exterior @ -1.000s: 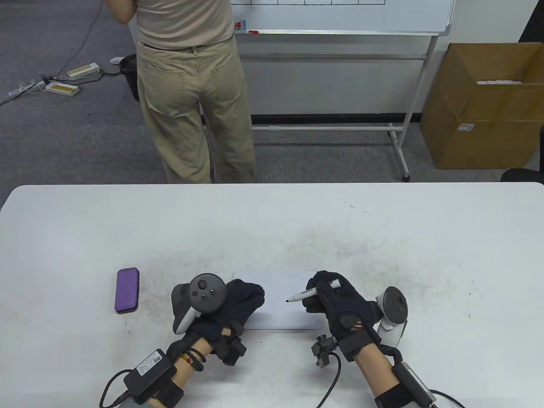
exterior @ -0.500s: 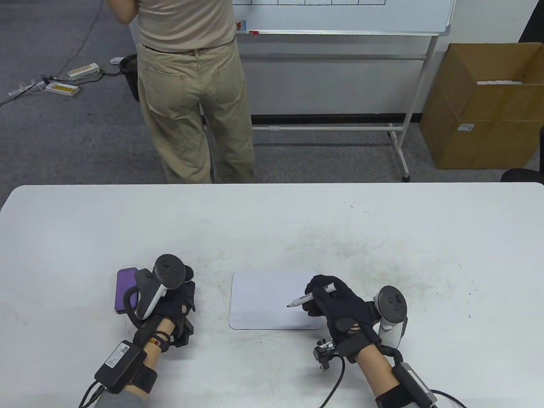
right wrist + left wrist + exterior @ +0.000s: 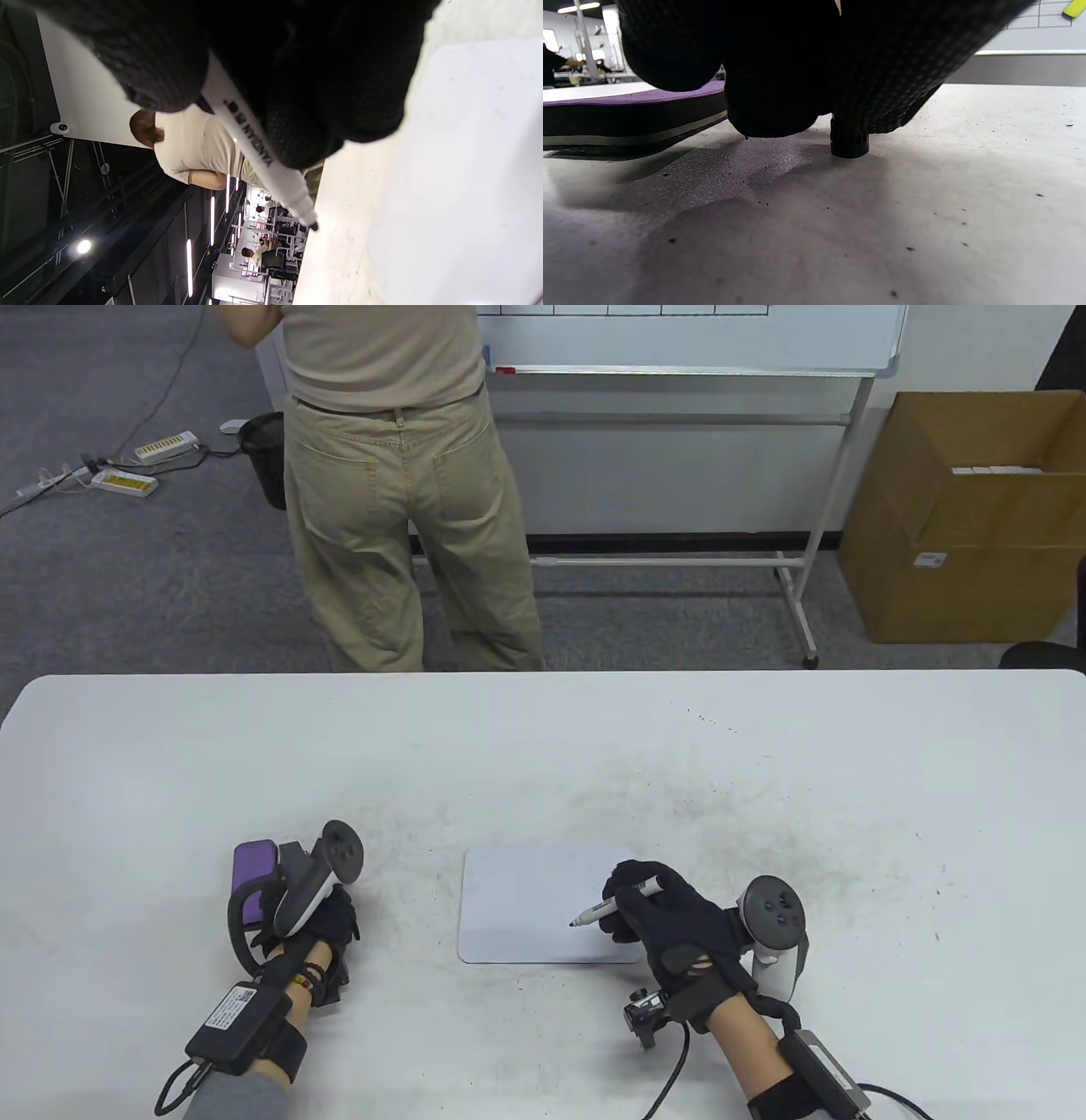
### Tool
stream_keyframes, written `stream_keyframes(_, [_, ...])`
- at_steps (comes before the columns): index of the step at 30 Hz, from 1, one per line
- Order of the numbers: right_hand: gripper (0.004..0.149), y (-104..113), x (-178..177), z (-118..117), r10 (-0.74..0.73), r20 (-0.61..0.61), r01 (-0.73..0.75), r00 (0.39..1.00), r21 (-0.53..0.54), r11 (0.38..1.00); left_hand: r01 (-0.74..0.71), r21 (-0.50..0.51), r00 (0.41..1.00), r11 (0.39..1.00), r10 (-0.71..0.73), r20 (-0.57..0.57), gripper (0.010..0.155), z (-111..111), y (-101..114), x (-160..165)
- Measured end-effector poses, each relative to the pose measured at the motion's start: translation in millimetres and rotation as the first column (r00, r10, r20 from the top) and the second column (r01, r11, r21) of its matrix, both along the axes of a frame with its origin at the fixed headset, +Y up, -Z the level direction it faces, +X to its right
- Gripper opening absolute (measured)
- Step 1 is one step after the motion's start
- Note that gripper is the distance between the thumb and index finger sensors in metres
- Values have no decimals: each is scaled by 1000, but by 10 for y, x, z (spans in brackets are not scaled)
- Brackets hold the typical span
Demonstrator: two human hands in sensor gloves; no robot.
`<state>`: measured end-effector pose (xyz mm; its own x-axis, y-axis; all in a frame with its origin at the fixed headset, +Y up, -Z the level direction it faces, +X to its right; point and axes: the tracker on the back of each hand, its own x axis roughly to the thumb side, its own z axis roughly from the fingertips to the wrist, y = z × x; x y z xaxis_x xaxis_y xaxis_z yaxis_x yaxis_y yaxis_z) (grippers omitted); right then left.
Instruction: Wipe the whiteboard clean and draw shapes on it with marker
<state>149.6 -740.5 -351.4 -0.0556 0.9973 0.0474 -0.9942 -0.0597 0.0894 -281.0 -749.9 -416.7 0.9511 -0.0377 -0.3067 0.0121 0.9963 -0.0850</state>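
Note:
A small blank whiteboard [image 3: 526, 899] lies flat near the table's front edge. My right hand [image 3: 626, 899] pinches a white marker [image 3: 604, 907] over the board's right part, its uncapped black tip pointing left and down, close to the surface. In the right wrist view the marker [image 3: 263, 169] sticks out from under the gloved fingers [image 3: 322, 97] beside the whiteboard [image 3: 466, 169]. My left hand [image 3: 327, 912] is on the table just right of the purple eraser [image 3: 253, 869]. In the left wrist view its curled fingers [image 3: 780, 76] hold a black marker cap [image 3: 849, 144] upright on the table, with the eraser [image 3: 628, 112] to the left.
A person in beige clothes [image 3: 407, 500] stands just beyond the table's far edge, facing a large whiteboard on a wheeled stand [image 3: 696, 369]. A cardboard box [image 3: 959, 517] stands on the floor at right. A black bin [image 3: 265, 449] and power strips [image 3: 127, 479] are at left.
My left hand has left the whiteboard's left edge and moved left to the eraser's side. My right hand has dropped the marker tip slightly nearer the board. The standing person shifted right.

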Motion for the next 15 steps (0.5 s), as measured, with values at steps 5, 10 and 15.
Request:
stream_keyframes(5, [49,-2,-1,-2,0,1,0,1000,2,1000,20,0,1000,1000,-20,3,48,-15,-30,29])
stream_keyframes(10, [49,-2,2,-1,-1,7,1,1000,2,1000,3,-23,1000,1000,-3,13,53,-11,-42,27])
stream_keyframes(15, [50,45,40,-1,-18,26,17,999,19,1000,-3,-54,1000,999,4,22,69,20,124,49])
